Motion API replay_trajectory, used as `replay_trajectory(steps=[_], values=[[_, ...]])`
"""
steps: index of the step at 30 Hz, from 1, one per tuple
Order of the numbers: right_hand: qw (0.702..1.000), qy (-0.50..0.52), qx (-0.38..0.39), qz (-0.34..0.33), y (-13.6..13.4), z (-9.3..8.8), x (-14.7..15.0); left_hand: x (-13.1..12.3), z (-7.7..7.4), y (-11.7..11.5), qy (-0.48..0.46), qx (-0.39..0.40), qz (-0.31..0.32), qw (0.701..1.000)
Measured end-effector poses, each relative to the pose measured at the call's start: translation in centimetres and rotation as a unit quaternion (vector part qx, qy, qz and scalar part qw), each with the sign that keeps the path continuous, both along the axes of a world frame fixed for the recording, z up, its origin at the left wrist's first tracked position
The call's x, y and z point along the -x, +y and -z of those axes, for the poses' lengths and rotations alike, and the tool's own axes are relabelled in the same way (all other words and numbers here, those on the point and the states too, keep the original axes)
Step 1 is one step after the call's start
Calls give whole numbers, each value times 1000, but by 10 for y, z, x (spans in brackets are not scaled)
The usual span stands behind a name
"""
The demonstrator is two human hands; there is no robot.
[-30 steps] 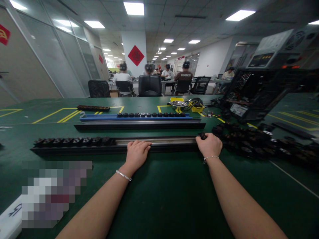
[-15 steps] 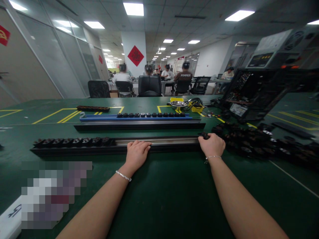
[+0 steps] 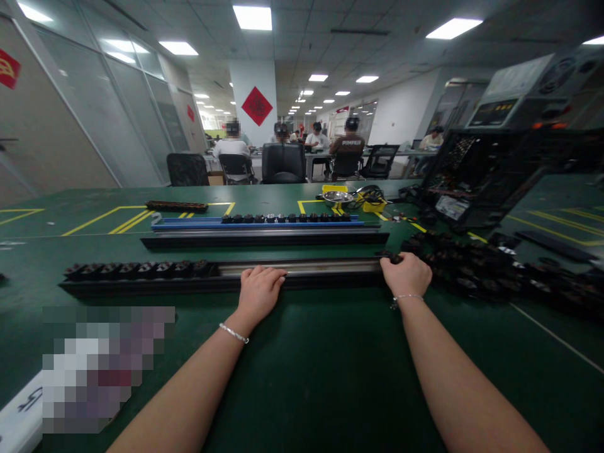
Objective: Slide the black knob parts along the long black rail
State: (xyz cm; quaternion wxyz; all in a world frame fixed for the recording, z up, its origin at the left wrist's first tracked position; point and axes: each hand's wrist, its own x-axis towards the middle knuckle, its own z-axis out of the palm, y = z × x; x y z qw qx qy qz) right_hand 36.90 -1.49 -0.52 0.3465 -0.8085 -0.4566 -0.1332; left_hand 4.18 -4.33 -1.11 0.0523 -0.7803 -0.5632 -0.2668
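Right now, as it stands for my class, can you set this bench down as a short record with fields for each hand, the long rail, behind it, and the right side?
left hand: resting on the long black rail, near its middle
right hand: at that rail's right end, apparently gripping a small dark part
on the rail: row of black parts, left end
behind: second black rail, then a blue rail
right side: pile of dark parts, open computer case

The right hand [image 3: 406, 275] hides part of the dark piece [image 3: 389, 257] it holds
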Motion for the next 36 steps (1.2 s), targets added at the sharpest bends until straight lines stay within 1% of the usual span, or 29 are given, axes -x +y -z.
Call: replay_trajectory(steps=[7,15,24,30,36], values=[[1000,0,-2,12,0,1,-5,0,0,0,3,0,2,1000],[999,29,-18,8,2,2,-16,-1,-1,-1,2,1,3,1000],[998,60,-31,15,3,5,-22,0,1,1,8,-5,1,1000],[996,58,-70,9,6,8,-29,0,1,0,12,-9,-2,1000],[995,85,-43,20,3,3,-31,0,0,0,6,-5,1,1000]])
